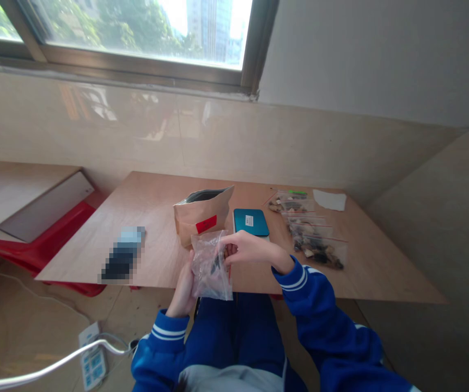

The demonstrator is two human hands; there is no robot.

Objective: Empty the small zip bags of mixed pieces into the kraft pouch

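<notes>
Head view: left hand (pixel 183 291) grips a crumpled, clear plastic bag (pixel 212 267) from behind; right hand (pixel 247 249) pinches its top edge, dark pieces inside.

Two hands (pixel 185 288) (pixel 246 249), one clear plastic bag (pixel 212 267) between them, one brown paper pouch (pixel 202 214) at twelve o'clock, one teal box (pixel 251 222), three filled clear bags (pixel 314 234) at two o'clock, one white paper scrap (pixel 329 200), one power strip (pixel 92 356) at seven o'clock
</notes>
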